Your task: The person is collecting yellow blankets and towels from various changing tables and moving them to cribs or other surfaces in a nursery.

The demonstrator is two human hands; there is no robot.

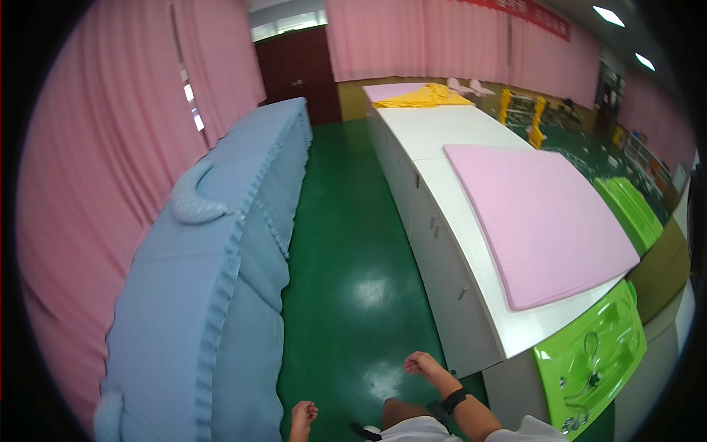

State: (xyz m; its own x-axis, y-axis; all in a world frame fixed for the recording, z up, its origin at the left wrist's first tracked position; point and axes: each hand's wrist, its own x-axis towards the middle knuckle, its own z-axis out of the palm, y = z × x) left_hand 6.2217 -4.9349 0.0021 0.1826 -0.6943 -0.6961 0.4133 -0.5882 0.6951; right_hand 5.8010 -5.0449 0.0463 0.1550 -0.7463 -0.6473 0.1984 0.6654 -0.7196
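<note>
My right hand (423, 365) hangs over the green floor beside the white cabinet, its fingers curled in loosely and nothing visible in them. A black band (454, 401) circles that wrist. Lower down, my left hand (303, 420) is also loosely closed, with no object showing. It is nearest the blue ruffled cover (250, 346) of the long bed-like surface on the left, without touching it. To the right, a pink mat (541, 221) lies flat on the white cabinet top (423, 136), well away from both hands.
A green floor aisle (346, 243) runs between the blue-covered row and the white cabinets (434, 243). A crescent-shaped blue pillow (195, 195) rests on the cover. Yellow cloth (423, 96) lies at the cabinet's far end. A bright green sink unit (593, 365) adjoins the near end. Dark red doors (298, 74) stand beyond.
</note>
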